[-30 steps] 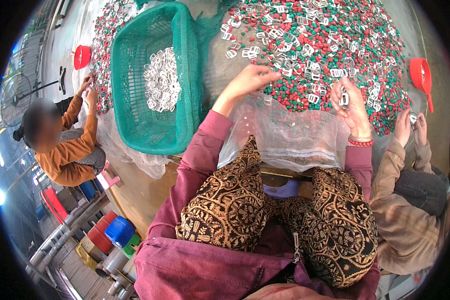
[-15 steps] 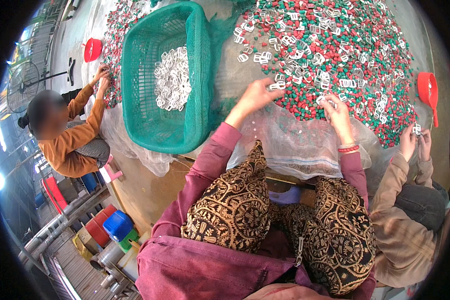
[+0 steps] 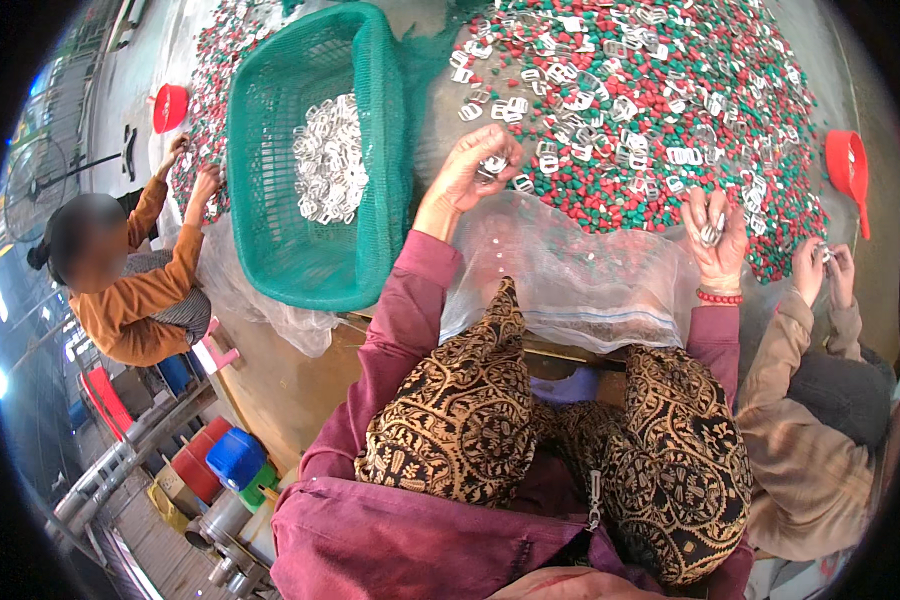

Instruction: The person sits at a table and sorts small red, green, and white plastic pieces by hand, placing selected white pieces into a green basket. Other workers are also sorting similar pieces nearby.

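Note:
My left hand (image 3: 467, 170) is raised at the near left of the heap, fingers curled round a pale slide buckle (image 3: 492, 166); how many pieces it holds cannot be made out. My right hand (image 3: 715, 245) is turned palm up at the heap's near edge, its fingers bent over a shiny slide buckle (image 3: 711, 233). Beyond both hands spreads a heap of small red and green cone-shaped chips (image 3: 610, 200), mixed with white slide buckles (image 3: 684, 156). To the left, a green mesh-lined basket (image 3: 393, 200) contains a pile of white buckles (image 3: 332, 165).
Clear plastic sheeting (image 3: 580, 275) hangs over the table's near edge. A co-worker (image 3: 135, 290) in orange works at the left, another (image 3: 800, 430) in beige close at my right. Red scoops (image 3: 170, 107) lie left and right, one being a handled scoop (image 3: 847, 165).
My left hand has drawn back from the heap toward me, curling round a buckle. My right hand has moved right and nearer, turning palm up. The view has shifted slightly.

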The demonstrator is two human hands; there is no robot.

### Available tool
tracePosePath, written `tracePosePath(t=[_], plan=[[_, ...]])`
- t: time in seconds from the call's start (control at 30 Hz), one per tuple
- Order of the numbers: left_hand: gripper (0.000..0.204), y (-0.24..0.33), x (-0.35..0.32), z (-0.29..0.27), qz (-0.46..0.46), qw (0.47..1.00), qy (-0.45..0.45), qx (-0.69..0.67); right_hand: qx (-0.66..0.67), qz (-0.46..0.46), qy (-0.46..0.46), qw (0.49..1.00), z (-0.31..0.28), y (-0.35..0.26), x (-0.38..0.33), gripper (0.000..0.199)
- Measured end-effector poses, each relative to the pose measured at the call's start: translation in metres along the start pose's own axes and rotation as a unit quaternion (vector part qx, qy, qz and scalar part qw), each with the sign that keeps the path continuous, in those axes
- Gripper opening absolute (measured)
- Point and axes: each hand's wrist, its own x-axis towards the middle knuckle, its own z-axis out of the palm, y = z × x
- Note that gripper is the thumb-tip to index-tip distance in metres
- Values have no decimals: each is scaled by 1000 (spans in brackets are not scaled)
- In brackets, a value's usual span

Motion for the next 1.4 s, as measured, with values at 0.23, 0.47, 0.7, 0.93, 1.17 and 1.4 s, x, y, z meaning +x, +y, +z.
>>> tracePosePath(t=[0.23, 0.47, 0.7, 0.93, 1.17, 1.4], plan=[[31, -46, 7, -1, 31, 622, 93, 777, -468, 175, 246, 831, -5, 7, 15, 11], [28, -24, 14, 5, 63, 789, 74, 606, -842, -9, 155, 516, -54, 51, 19, 32], [22, 12, 10, 17, 16, 990, -107, -89, -144, 59, 192, 969, -3, 22, 11, 16], [16, -2, 25, 25, -5, 987, -57, -149, -36, 54, 39, 997, 4, 2, 18, 24], [18, -15, 44, 6, -83, 983, -88, -139, -784, 38, 111, 610, -37, 41, 34, 19], [37, -50, 44, -5, 95, 682, 141, 711, -902, 22, 71, 425, -15, 72, 29, 17]])
